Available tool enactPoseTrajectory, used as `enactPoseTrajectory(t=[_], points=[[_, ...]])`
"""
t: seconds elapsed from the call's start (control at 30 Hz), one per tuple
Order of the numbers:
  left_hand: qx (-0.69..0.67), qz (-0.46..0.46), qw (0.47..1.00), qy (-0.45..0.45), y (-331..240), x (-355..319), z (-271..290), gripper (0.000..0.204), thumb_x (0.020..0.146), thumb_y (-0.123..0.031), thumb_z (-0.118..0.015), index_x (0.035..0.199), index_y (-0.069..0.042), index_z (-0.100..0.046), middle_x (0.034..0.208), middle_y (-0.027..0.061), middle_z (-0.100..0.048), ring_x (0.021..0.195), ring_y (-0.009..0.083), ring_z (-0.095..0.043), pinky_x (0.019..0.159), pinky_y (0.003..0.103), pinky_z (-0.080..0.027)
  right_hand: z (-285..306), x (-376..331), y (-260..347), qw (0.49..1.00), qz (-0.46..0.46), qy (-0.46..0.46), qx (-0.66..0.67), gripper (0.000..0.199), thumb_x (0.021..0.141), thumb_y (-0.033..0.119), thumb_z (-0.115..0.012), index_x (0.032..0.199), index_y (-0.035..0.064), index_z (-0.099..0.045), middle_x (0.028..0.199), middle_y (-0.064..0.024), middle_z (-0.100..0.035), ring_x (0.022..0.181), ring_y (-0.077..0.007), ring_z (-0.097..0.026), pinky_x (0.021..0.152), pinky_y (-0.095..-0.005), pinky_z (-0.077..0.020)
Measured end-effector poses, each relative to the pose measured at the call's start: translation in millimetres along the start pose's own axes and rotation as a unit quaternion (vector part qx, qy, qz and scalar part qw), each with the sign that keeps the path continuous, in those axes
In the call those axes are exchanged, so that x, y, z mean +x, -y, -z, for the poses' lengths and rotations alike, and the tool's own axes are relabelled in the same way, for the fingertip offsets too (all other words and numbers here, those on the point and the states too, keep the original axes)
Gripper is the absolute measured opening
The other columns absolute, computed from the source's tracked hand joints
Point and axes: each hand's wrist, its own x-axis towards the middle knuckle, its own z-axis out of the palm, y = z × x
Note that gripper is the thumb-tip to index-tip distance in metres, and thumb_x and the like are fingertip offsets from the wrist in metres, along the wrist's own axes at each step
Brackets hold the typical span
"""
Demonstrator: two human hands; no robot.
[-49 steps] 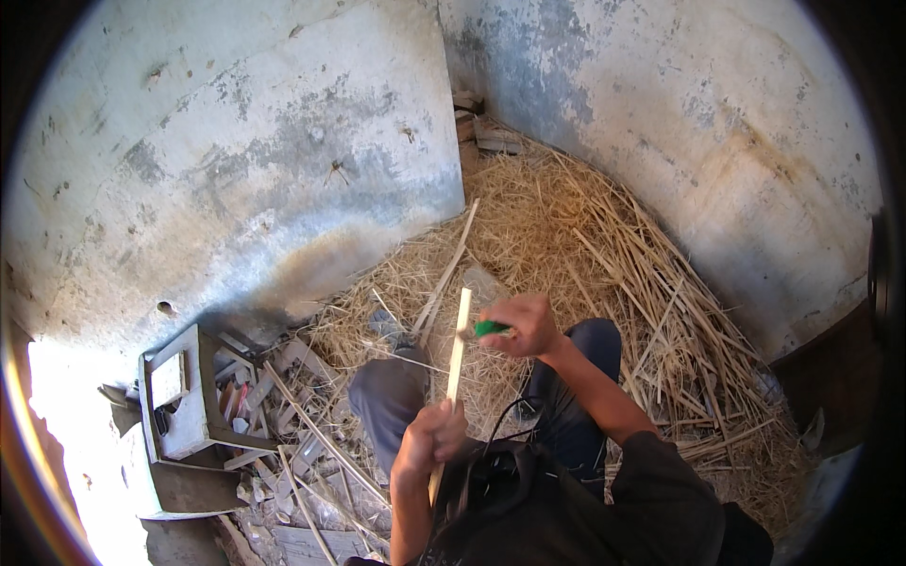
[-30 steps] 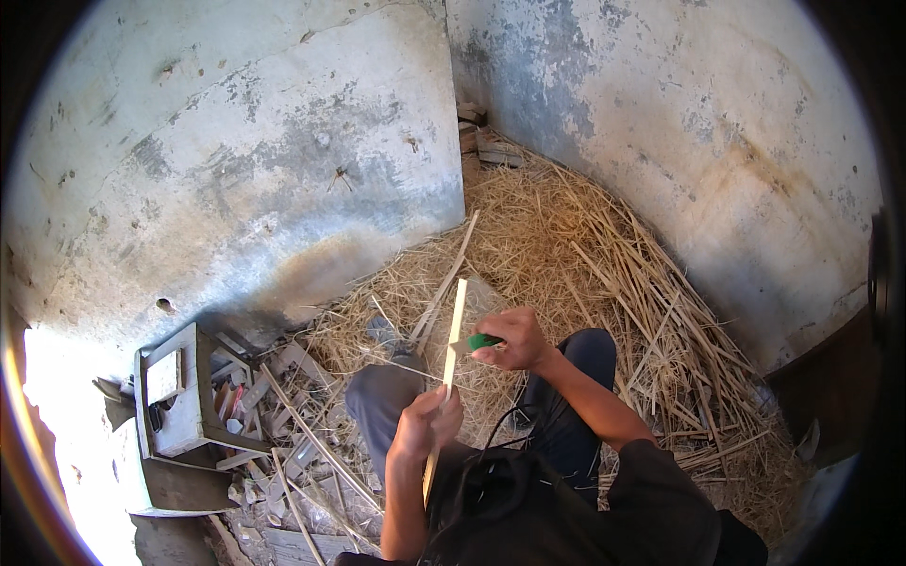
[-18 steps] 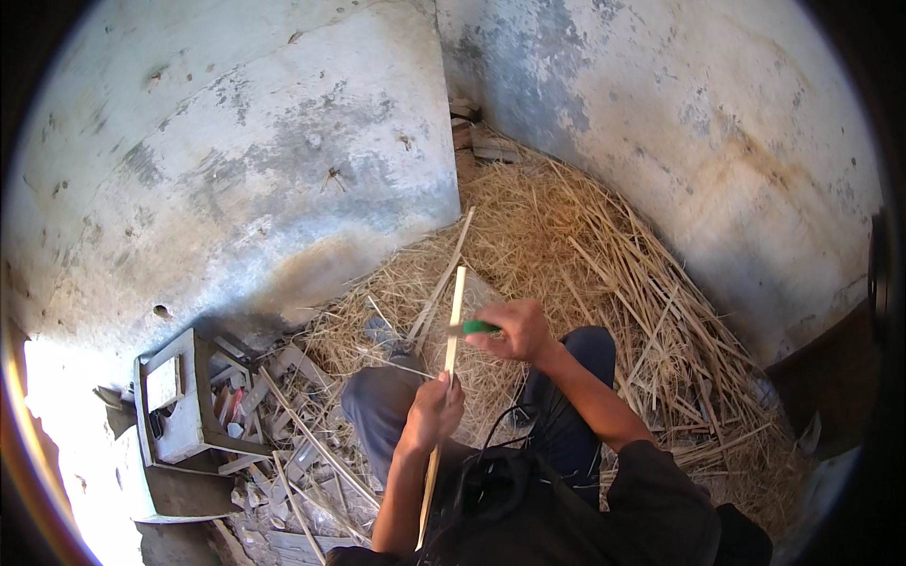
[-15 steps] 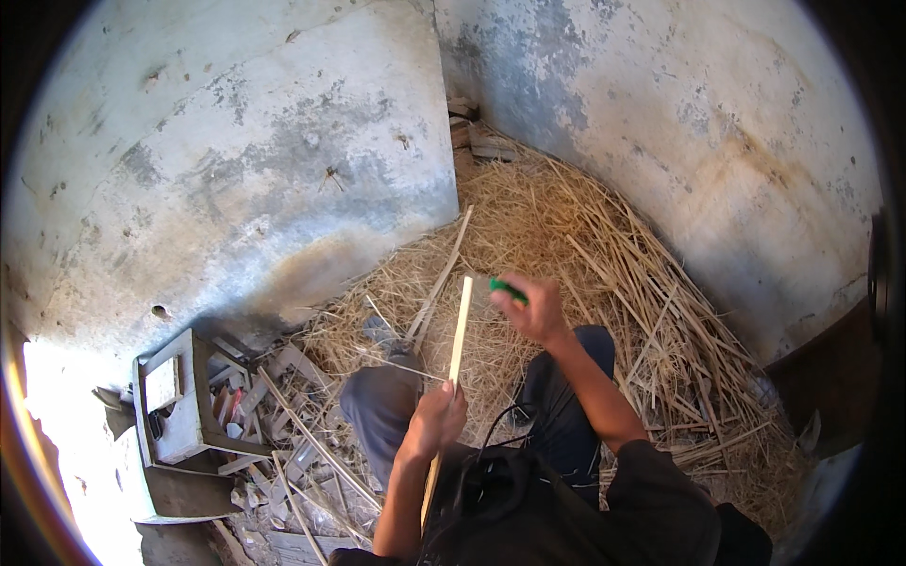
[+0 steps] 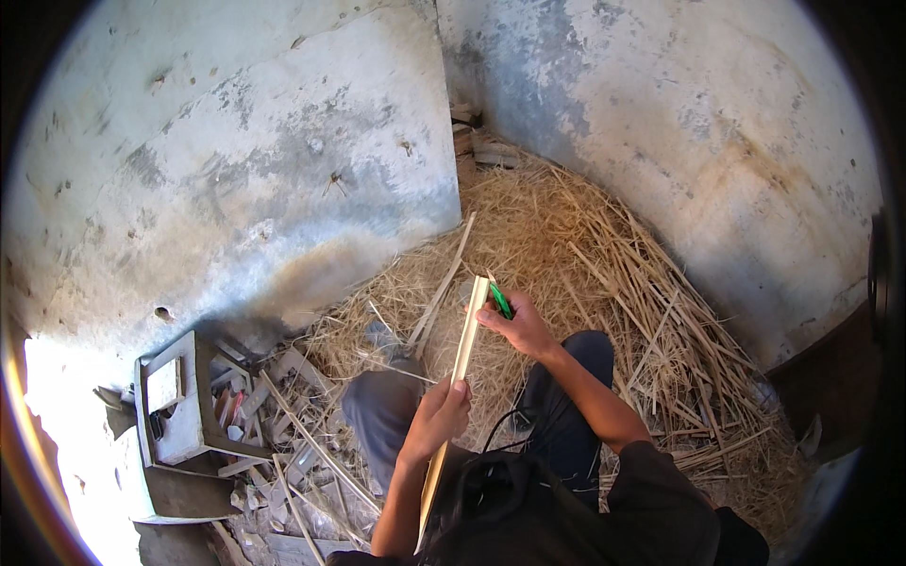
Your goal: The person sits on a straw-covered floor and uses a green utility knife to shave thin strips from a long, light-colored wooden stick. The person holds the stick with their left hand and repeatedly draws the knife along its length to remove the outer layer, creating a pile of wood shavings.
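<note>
The person's left hand (image 5: 439, 415) closes its grip around a long, pale wooden strip (image 5: 463, 354) partway along its length; the strip slants up and away from the body; the right hand (image 5: 519, 327) is curled around a green-handled knife (image 5: 501, 302), thumb at the strip's upper end; beyond lie straw-like shavings (image 5: 528, 222); a box-like frame (image 5: 192, 401) stands at left.

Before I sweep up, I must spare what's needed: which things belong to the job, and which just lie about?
In use:
pale strip, in the left hand
green-handled tool, in the right hand

Apparently just lying about:
straw-like litter
thin loose strips, at right
box-like frame, at left
scraps beside the frame
</note>
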Motion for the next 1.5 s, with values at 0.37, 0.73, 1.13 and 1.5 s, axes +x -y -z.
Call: enactPoseTrajectory(t=[0.37,0.73,1.13,1.5], points=[[0.016,-0.004,0.992,0.125,5,-21,40,0.036,0.115,-0.023,-0.053,0.141,0.002,-0.054,0.088,0.0111,-0.070,0.074,0.0216,-0.073,0.069,0.035,-0.061,18,22,48,0.995,0.022,0.007,-0.098,0.030,0.104,0.035,-0.075,0.107,0.0052,-0.077,0.085,-0.0015,-0.074,0.082,-0.0098,-0.069,0.075,-0.0284,-0.0526],[0.082,-0.137,0.986,0.048,-60,75,29,0.038,0.117,-0.038,-0.049,0.115,-0.002,-0.061,0.066,0.0068,-0.062,0.057,0.0167,-0.061,0.055,0.028,-0.048,21,61,38,0.951,0.061,-0.021,-0.301,0.056,0.106,0.059,-0.060,0.119,0.0062,-0.072,0.078,-0.0037,-0.072,0.066,-0.0157,-0.068,0.060,-0.0339,-0.0503],[-0.039,-0.147,0.988,0.002,-26,64,48,0.038,0.117,-0.040,-0.050,0.099,-0.007,-0.057,0.058,0.0023,-0.052,0.044,0.0091,-0.046,0.041,0.024,-0.038,-1,35,11,0.852,0.231,0.067,-0.466,0.044,0.103,0.056,-0.065,0.111,0.0136,-0.077,0.088,-0.0076,-0.080,0.067,-0.0266,-0.076,0.059,-0.0391,-0.0574],[0.062,-0.092,0.993,-0.040,-32,55,42,0.029,0.108,-0.028,-0.071,0.096,-0.012,-0.049,0.060,-0.0047,-0.046,0.045,0.0053,-0.043,0.038,0.024,-0.033,-6,38,8,0.847,0.231,0.054,-0.476,0.047,0.100,0.059,-0.068,0.107,0.0137,-0.081,0.080,-0.0088,-0.078,0.063,-0.0275,-0.075,0.056,-0.0396,-0.0568]])
